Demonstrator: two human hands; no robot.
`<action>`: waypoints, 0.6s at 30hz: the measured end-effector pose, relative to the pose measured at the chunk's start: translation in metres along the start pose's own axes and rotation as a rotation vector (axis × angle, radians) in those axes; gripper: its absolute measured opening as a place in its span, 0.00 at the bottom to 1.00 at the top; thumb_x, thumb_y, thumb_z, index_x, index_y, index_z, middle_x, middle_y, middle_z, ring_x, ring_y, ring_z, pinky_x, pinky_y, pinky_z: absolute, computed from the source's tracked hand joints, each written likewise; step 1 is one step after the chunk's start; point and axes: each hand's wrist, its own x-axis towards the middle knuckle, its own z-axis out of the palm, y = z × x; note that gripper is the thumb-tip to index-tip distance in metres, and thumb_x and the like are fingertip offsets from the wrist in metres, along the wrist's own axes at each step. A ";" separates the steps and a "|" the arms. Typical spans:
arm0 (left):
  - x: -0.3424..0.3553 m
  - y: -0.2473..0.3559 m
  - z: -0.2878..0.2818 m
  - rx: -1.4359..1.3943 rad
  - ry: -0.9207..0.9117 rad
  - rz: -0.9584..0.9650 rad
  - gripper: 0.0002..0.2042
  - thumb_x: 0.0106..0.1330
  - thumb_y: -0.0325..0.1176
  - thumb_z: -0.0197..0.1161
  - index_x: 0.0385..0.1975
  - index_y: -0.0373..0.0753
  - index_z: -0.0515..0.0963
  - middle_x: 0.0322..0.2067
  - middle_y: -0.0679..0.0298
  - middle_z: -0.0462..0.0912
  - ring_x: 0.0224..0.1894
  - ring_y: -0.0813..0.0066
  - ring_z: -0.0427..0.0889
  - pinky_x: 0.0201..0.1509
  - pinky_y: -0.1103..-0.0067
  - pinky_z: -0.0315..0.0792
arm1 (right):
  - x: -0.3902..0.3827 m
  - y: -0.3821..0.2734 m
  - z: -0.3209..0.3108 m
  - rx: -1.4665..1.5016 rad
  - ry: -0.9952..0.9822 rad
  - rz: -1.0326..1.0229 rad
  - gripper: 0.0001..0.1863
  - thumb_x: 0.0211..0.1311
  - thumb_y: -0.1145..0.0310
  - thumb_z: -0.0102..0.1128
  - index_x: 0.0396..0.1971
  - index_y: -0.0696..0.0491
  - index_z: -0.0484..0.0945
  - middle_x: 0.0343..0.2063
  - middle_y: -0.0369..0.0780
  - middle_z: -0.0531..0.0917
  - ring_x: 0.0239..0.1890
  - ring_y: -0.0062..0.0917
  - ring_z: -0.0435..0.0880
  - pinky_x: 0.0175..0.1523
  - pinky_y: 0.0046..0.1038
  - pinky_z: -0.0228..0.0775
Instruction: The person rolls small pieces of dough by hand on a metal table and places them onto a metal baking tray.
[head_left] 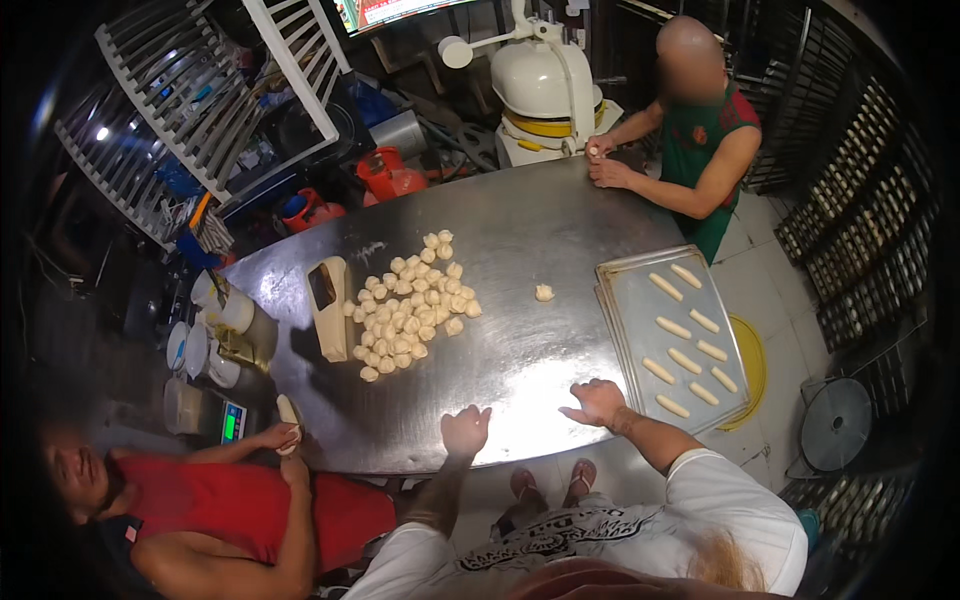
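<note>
My left hand (464, 431) is on the steel table (510, 250) near its front edge, fingers loosely bent and apart, nothing visible in them. My right hand (596, 402) rests open to the right, thumb out, beside a stack of metal trays (630, 266) holding several long dough pieces (683, 361). Several round dough pieces (405, 315) lie in a cluster ahead on the left, beside a pale elongated block (332, 342) with a dark piece on it. A single dough piece (544, 292) lies apart toward the middle.
A co-worker in red (240, 480) holds dough at lower left; another in green (710, 150) works at far right. Containers (230, 310) and a scale (233, 422) line the left edge. A white machine (540, 90) stands behind; racks (850, 230) and a yellow round item (748, 340) are right.
</note>
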 end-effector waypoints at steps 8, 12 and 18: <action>-0.071 -0.002 -0.004 0.207 -0.021 0.235 0.33 0.76 0.54 0.61 0.73 0.37 0.70 0.72 0.44 0.69 0.71 0.53 0.74 0.76 0.50 0.58 | -0.117 -0.008 0.050 -0.142 0.080 -0.050 0.52 0.71 0.34 0.58 0.78 0.63 0.59 0.79 0.54 0.60 0.83 0.50 0.51 0.84 0.54 0.42; -0.017 0.014 -0.012 0.210 -0.135 0.225 0.36 0.79 0.59 0.52 0.78 0.40 0.65 0.79 0.42 0.60 0.81 0.54 0.60 0.81 0.45 0.49 | -0.068 -0.001 0.031 -0.128 0.066 -0.078 0.54 0.72 0.32 0.52 0.80 0.62 0.54 0.82 0.53 0.53 0.85 0.49 0.44 0.85 0.57 0.33; 0.033 0.033 -0.012 0.015 -0.131 0.083 0.34 0.81 0.56 0.50 0.79 0.40 0.64 0.81 0.48 0.57 0.70 0.52 0.77 0.82 0.40 0.45 | -0.006 -0.020 0.026 -0.105 0.239 0.035 0.53 0.75 0.32 0.48 0.79 0.65 0.55 0.82 0.53 0.54 0.86 0.48 0.44 0.85 0.57 0.35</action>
